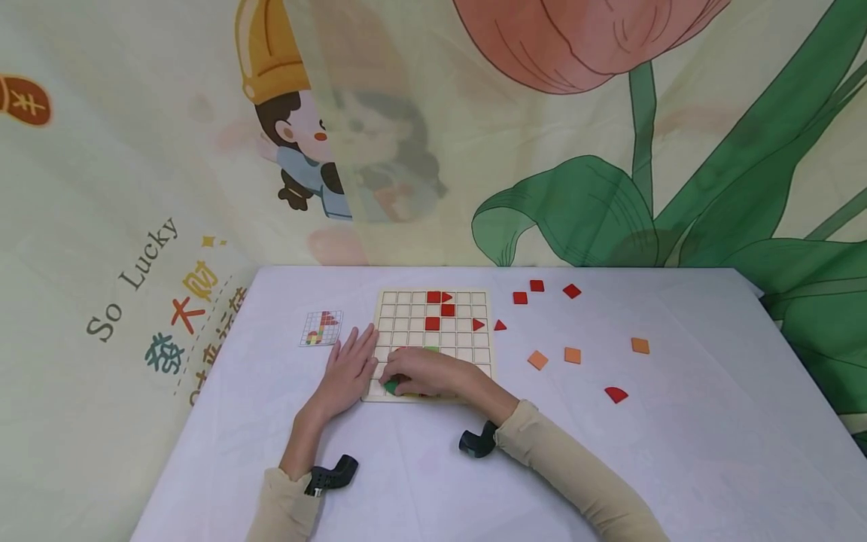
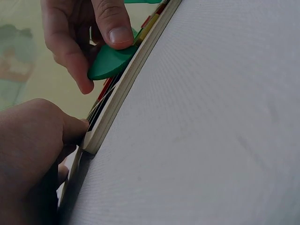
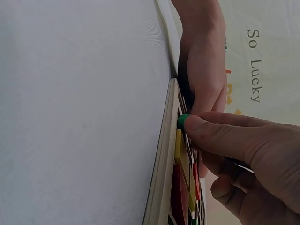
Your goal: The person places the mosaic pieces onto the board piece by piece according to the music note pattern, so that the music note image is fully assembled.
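Green piece [image 1: 390, 386] is lower centre of my head view, at the lower-left corner of the gridded board [image 1: 400, 311] — right hand [image 1: 428, 371] has it pinched, thumb against fingers. Left hand [image 1: 348, 373] lies straight-fingered along the board's left edge, no grip I can see. I read this as placing; next move calls for squaring piece to cell. Piece smooth, curved-edged — board pale, wood-like; white cloth [image 1: 406, 467] finely woven.
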A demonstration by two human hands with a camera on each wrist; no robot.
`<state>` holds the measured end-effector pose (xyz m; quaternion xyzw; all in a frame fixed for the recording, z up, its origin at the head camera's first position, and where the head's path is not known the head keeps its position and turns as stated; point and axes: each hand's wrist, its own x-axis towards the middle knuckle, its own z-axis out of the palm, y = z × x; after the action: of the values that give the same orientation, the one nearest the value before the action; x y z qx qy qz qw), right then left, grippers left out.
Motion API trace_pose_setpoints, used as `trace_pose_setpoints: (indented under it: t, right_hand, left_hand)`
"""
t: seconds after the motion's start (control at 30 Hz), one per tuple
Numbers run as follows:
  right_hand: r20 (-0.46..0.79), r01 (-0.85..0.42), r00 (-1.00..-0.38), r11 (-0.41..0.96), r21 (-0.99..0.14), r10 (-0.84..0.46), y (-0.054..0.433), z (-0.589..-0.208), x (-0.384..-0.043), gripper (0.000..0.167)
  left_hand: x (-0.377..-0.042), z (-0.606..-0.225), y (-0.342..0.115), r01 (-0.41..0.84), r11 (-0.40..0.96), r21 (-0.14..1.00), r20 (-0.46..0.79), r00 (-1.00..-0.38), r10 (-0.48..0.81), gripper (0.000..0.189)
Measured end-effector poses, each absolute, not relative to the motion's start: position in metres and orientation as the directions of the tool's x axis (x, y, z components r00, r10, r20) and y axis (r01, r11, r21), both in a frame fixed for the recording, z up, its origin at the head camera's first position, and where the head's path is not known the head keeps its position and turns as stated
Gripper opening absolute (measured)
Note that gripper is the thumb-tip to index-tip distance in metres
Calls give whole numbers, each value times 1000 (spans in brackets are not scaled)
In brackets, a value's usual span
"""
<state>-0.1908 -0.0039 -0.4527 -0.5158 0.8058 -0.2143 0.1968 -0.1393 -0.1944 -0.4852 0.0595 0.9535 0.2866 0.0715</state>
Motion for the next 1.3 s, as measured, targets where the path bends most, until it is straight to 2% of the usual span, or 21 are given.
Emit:
trace_pose_setpoints:
  t: [0.2,0.47,0.73,0.9,0.97,1.1,1.3]
  right_hand:
    - [-94,-789,-415,409,-458,-905,-5,-451,-189,25]
    - [-79,-868,-388,393,-302,-918,-7,-446,-180,19]
    - [-89,-864,-424,432,-260,-901,-10,-439,-172,16]
    - [-81,-878,-414,421,-227,-907,-8,-439,-170,13]
    - [-71,-876,-404,408,-258,-912,-4,-437,-170,12]
    - [-38,-808,-470,448,-383,-882,14,-425,-178,16]
    - [74,-678,-663,555,-481,-745,64,-389,-210,31]
  left_hand:
    - [-140,-486,-195,78,829,553,-91,-984,153,55]
    - [-139,-485,-195,79,832,550,-91,-984,154,56]
    - [-138,-482,-194,73,829,555,-91,-985,147,56]
    - [-139,-484,-193,74,828,556,-90,-985,149,56]
    - [-139,-485,-193,73,828,556,-90,-985,148,56]
    - [-139,-486,-193,72,832,550,-90,-985,145,57]
    - [-138,-483,-192,61,830,555,-97,-986,138,57]
